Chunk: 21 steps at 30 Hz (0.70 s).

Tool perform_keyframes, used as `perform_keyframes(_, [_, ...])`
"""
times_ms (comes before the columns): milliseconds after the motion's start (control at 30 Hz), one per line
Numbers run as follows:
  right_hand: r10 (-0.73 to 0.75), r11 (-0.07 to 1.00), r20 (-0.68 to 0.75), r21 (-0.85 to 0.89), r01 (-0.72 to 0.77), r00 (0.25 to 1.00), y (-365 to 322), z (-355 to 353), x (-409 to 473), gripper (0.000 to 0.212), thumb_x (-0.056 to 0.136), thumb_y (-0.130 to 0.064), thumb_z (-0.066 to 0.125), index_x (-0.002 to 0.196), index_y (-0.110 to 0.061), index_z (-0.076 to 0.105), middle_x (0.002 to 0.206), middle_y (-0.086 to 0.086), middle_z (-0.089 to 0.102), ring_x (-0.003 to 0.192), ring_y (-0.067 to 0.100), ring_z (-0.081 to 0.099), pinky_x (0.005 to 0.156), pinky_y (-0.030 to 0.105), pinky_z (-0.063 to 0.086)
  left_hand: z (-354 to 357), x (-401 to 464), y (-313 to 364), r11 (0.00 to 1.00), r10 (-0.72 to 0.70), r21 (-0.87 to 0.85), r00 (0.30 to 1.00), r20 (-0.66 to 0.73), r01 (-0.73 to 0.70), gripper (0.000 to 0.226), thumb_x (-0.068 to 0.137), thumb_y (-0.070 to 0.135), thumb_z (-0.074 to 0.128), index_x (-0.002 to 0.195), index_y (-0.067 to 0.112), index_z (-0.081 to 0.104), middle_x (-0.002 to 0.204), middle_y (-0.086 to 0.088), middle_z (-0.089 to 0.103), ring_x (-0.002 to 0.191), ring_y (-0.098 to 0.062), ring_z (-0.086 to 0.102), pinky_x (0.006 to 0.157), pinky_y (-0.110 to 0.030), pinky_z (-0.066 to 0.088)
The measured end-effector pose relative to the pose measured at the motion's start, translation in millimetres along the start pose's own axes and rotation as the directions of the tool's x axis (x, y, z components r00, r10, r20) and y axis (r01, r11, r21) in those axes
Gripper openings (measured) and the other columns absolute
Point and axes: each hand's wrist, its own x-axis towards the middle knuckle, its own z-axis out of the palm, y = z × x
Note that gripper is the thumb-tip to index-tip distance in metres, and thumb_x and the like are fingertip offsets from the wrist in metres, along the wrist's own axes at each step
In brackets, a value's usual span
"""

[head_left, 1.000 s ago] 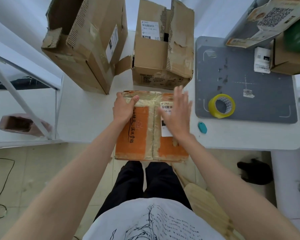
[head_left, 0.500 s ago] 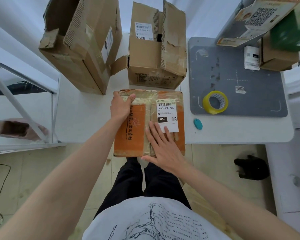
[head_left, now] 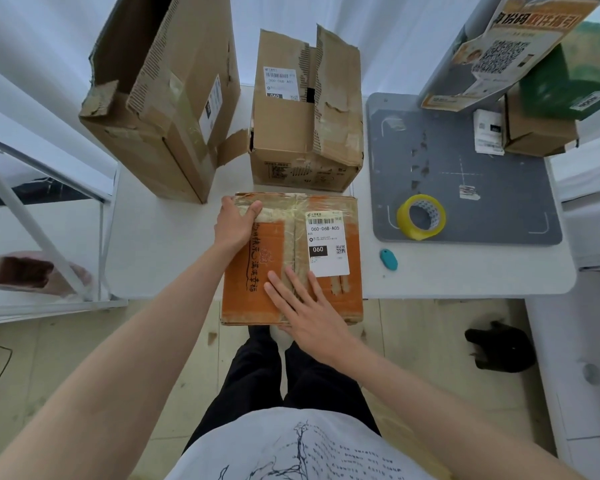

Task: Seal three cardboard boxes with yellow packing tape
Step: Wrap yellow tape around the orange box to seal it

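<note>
An orange cardboard box lies at the table's near edge, flaps closed, with yellowish tape along its middle seam and far end, and a white shipping label on top. My left hand holds its far left corner, thumb lying across the top. My right hand presses flat on the seam near the box's near edge, fingers straight. A roll of yellow packing tape lies on the grey mat to the right. Two brown boxes stand behind: a tall open one and a smaller torn one.
A small teal cutter lies on the white table between the orange box and the mat. More boxes and a printed sign crowd the far right corner. A metal rack stands to the left. My legs are under the table edge.
My right hand slid along the seam from the box's far end to its near end, uncovering the label. My left hand stayed on the far left corner.
</note>
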Motion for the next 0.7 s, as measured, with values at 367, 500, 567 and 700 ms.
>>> perform_keyframes(367, [0.728,-0.03,0.359,0.868,-0.496,0.584,87.6,-32.6,-6.7,0.085,0.096,-0.048,0.063,0.161,-0.026,0.013,0.165,-0.001,0.027,0.148,0.02,0.031,0.12,0.048,0.032,-8.5,-46.8,-38.0,0.885,-0.077,-0.421,0.955,0.288,0.198,0.074,0.085,0.065,0.066,0.143,0.025,0.045,0.128,-0.006,0.068,0.104,-0.022,0.072,0.085,-0.04,0.059])
perform_keyframes(500, [0.623,-0.193,0.519,0.827,-0.528,0.585,89.1,-35.2,2.3,0.076,0.09,-0.056,0.067,0.15,-0.025,0.032,0.14,-0.006,0.057,0.124,0.019,0.057,0.108,0.047,0.047,-2.4,-51.5,-37.9,0.856,-0.119,-0.453,0.948,0.296,0.249,0.064,0.085,0.054,0.074,0.136,0.024,0.051,0.118,-0.005,0.072,0.1,-0.023,0.074,0.081,-0.04,0.061])
perform_keyframes(567, [0.653,-0.173,0.498,0.831,-0.528,0.57,87.3,-36.3,0.6,0.07,0.092,-0.052,0.067,0.148,-0.023,0.036,0.135,-0.006,0.059,0.122,0.019,0.058,0.106,0.046,0.049,-2.2,-50.3,-36.5,0.868,-0.111,-0.436,0.949,0.296,0.238,0.067,0.084,0.055,0.075,0.138,0.024,0.05,0.121,-0.006,0.071,0.101,-0.022,0.074,0.084,-0.042,0.061])
perform_keyframes(700, [0.698,-0.216,0.488,0.842,-0.495,0.525,88.9,-40.2,-16.4,0.061,0.092,-0.056,0.065,0.142,-0.025,0.046,0.13,-0.006,0.064,0.116,0.016,0.062,0.1,0.042,0.053,-0.5,-58.4,-22.9,0.901,-0.076,-0.386,0.948,0.308,0.197,0.077,0.079,0.057,0.079,0.142,0.027,0.046,0.123,-0.003,0.07,0.102,-0.019,0.073,0.088,-0.044,0.06])
